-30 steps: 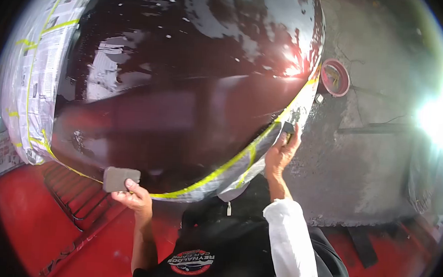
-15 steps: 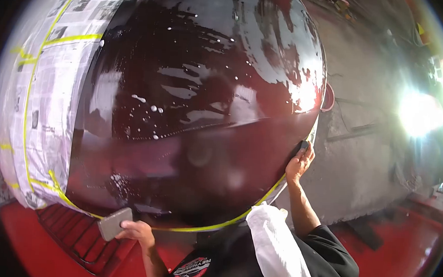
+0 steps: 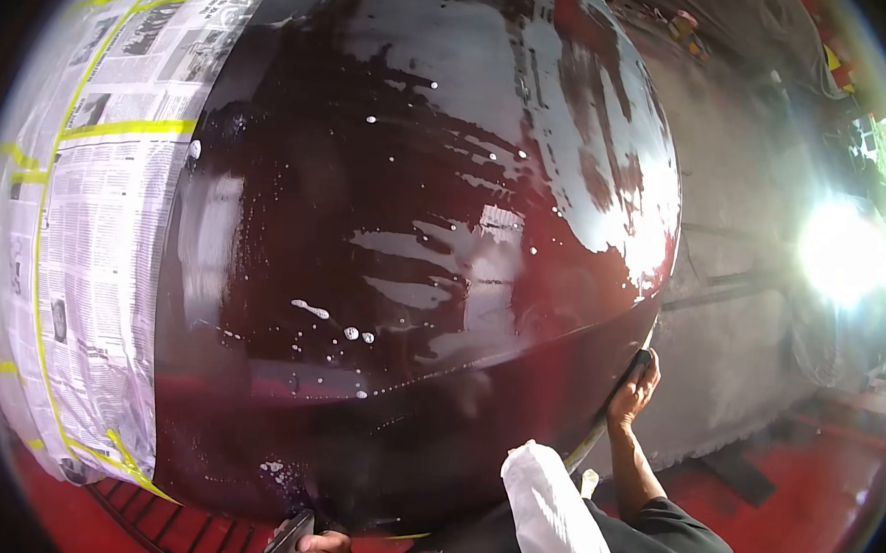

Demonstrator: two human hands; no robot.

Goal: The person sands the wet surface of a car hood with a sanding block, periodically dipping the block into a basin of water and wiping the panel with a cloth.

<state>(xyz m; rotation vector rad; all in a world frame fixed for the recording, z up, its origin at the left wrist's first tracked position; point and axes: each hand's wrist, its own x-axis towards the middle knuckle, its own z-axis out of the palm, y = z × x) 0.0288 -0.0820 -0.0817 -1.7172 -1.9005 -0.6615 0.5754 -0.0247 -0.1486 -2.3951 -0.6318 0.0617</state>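
Observation:
A wet, glossy dark red car panel (image 3: 411, 305) fills the middle of the view, dotted with water drops and white suds. At its lower edge my left hand (image 3: 324, 549) is closed on a grey rectangular block (image 3: 286, 541), seen nearly edge-on; part of the hand is cut off by the frame. On the right, my right hand (image 3: 635, 392) rests against the panel's rim, fingers curled around a small dark block (image 3: 641, 358) whose kind I cannot make out.
Newspaper (image 3: 104, 239) held with yellow tape (image 3: 130, 128) covers the area left of the panel. A white cloth-like roll (image 3: 556, 508) hangs before my chest. Black rungs (image 3: 184, 533) lie low on the left. A bright light (image 3: 850, 253) glares at right.
The view has shifted, so the panel and newspaper appear lower. My left hand has dropped toward the bottom edge and its block has turned edge-on. My right hand stays at the rim.

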